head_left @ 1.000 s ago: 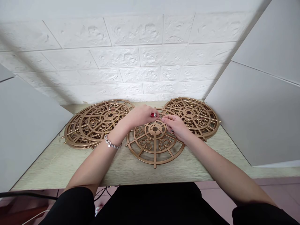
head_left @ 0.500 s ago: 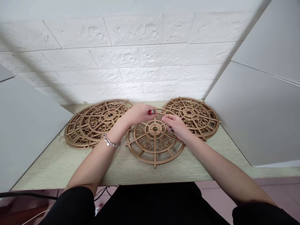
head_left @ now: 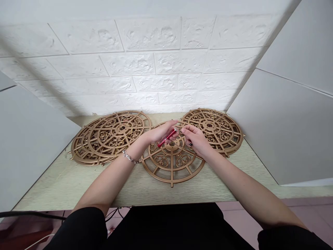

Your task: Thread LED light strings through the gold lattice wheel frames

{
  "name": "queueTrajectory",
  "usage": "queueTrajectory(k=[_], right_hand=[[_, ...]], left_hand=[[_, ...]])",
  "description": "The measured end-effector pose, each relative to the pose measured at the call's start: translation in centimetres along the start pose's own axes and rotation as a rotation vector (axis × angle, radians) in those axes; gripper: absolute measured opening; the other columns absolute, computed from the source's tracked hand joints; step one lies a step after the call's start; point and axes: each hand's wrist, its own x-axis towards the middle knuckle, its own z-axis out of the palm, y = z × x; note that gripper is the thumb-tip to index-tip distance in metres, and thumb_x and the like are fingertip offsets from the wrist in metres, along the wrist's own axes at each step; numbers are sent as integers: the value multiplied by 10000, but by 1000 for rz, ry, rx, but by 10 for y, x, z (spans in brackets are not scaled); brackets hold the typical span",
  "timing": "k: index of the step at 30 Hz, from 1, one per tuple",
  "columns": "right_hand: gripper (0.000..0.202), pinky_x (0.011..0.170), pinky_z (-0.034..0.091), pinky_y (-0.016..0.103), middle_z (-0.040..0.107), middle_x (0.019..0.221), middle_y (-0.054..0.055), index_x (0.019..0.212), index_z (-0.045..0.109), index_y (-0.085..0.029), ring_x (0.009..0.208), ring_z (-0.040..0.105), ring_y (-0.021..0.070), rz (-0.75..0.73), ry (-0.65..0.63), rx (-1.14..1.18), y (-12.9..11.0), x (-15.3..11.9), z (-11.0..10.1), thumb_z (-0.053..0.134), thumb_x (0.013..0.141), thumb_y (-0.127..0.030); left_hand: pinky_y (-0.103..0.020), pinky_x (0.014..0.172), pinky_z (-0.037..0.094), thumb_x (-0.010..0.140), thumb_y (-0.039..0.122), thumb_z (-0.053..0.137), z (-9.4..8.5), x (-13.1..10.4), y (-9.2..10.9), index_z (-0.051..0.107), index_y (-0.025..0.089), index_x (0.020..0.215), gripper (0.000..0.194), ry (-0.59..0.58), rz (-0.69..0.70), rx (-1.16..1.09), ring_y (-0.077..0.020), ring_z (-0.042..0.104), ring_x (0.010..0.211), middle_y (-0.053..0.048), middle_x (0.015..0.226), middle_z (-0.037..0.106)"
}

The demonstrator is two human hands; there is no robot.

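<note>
A round bronze-coloured grille [head_left: 172,180] with scroll ornaments lies on the pale wooden tabletop [head_left: 153,195] in front of me. Above its upper left part, my left hand [head_left: 164,133] holds a slim red tool [head_left: 166,138] with a silvery tip, slanted up to the right across the palm. Close by on the right, my right hand [head_left: 194,138] is closed over the grille's upper right part, thumb and index finger pinched together. A thin dark strand shows near these fingertips, too fine to make out fully.
Stacked bronze grilles [head_left: 90,159] lie at the left, and another stack [head_left: 235,146] at the right. Behind them rises a white brick-patterned wall [head_left: 156,62]. Grey panels flank the table at left [head_left: 31,146] and right [head_left: 281,132]. Dark cables hang below the front edge.
My left hand has turned palm up and lowered slightly, so the red tool now shows along its length. My right hand has hardly moved.
</note>
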Motion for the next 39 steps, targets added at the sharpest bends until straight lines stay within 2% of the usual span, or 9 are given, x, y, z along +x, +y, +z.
queueTrajectory(k=[5, 15, 25, 39], right_hand=[[368, 341, 226, 174, 445, 504, -72, 701, 566, -164, 378, 306, 30, -16, -37, -43, 1, 0, 0, 736, 579, -467], [351, 352, 217, 181, 469, 510, -61, 725, 598, -161, 386, 314, 31, -3, -82, -74, 6, 3, -4, 726, 601, -463], [354, 364, 228, 177, 488, 528, -52, 711, 606, -156, 395, 324, 31, 5, -94, -112, 4, 2, -3, 723, 589, -467], [342, 366, 237, 176, 490, 525, -58, 711, 605, -152, 390, 324, 29, 29, -89, -115, 4, 3, -2, 718, 588, -450]], left_hand=[[-232, 377, 208, 853, 537, 207, 8, -1, 1, 360, 190, 541, 491, 6, 5, 26, -84, 246, 385, 30, 506, 276], [-238, 390, 194, 876, 488, 214, 13, -1, 2, 313, 190, 556, 448, 38, -9, 57, -74, 227, 394, 36, 499, 269], [-202, 367, 173, 821, 301, 318, 15, -1, 5, 336, 186, 615, 237, 33, 31, 13, -66, 206, 417, 42, 542, 275], [-212, 375, 172, 812, 295, 339, 10, 2, -2, 318, 190, 605, 233, 29, 39, 123, -61, 215, 407, 40, 539, 273]])
